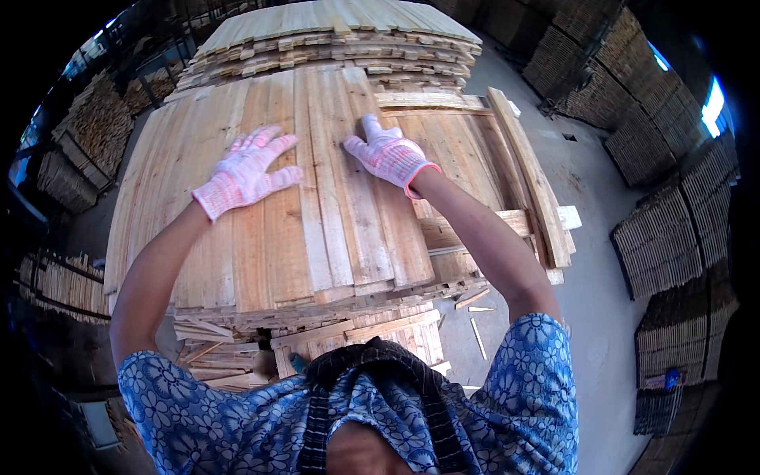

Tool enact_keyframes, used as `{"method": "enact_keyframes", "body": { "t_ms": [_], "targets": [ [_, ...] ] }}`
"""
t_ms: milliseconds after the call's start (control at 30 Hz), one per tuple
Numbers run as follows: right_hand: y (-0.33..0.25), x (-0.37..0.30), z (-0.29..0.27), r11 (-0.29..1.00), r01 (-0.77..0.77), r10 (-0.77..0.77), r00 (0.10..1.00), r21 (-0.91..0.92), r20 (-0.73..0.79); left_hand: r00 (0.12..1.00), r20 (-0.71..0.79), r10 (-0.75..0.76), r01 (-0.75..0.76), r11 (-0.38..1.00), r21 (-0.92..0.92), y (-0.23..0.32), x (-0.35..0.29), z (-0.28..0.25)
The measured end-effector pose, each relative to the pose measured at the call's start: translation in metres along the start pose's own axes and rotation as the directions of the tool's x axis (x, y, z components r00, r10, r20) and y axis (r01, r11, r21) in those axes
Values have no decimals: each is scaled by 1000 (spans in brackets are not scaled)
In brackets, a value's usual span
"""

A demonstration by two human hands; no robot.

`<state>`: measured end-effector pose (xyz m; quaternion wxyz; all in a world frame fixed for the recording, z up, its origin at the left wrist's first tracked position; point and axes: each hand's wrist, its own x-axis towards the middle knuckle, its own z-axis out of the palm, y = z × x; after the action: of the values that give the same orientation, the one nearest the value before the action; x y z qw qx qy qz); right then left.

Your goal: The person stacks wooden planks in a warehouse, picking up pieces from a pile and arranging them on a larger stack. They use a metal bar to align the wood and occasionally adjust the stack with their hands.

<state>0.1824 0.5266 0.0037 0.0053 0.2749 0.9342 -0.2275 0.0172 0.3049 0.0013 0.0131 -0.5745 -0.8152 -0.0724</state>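
Both my hands wear pink-and-white knitted gloves. My left hand point(252, 169) is open, its fingers spread over the top layer of pale wooden boards point(269, 253), laid side by side. To its right, my right hand point(388, 157) rests at the right edge of that layer, near a narrow board point(376, 233). Its thumb and a finger are stretched apart; the other fingers are partly hidden. Right of the edge lies a lower layer of boards point(443, 146), with a cross strip point(475, 228) and a long batten point(529, 178) along its outer side.
Another tall stack of boards point(340, 28) stands behind. Below me are a lower board pile point(372, 331) and loose offcuts point(478, 336) on the grey floor point(598, 317). Stacked timber point(661, 233) lines the right side, and more wood piles point(91, 119) stand at left.
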Motion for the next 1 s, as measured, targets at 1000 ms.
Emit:
{"method": "enact_keyframes", "body": {
  "t_ms": [1000],
  "targets": [
    [67, 42, -8, 984, 178, -173, 968, 11, -184, 702, 7, -712, 648, 635, -420, -260, -225, -37]
  ]
}}
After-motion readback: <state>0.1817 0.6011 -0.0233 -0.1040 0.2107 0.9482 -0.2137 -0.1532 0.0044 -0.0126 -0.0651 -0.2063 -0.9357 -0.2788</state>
